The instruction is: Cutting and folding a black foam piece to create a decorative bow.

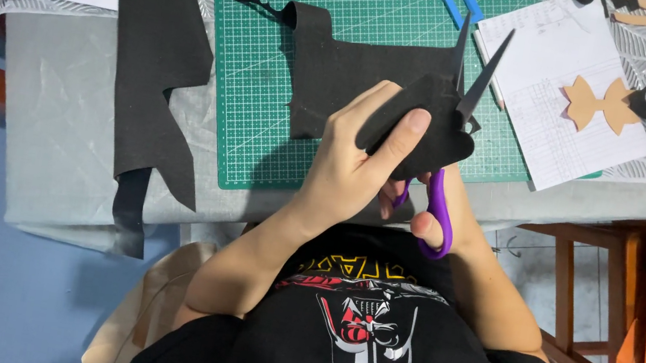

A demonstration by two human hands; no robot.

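Black foam piece (418,127) pinched in left hand (356,165); right hand (430,211) gripping purple scissors (454,142), blades up-right.

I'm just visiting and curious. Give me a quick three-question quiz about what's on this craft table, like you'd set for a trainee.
1. True or false: the scissors have purple handles.
2. Which hand holds the black felt piece being cut: A) left hand, B) right hand, C) neither?
3. What colour is the cutting mat on the table, and what shape is the tan cut-out lying on the white paper?

Key
1. True.
2. A. The left hand pinches the felt, thumb on top, while the right hand works the scissors, whose blades stand open.
3. Green with a grid; a bow shape.
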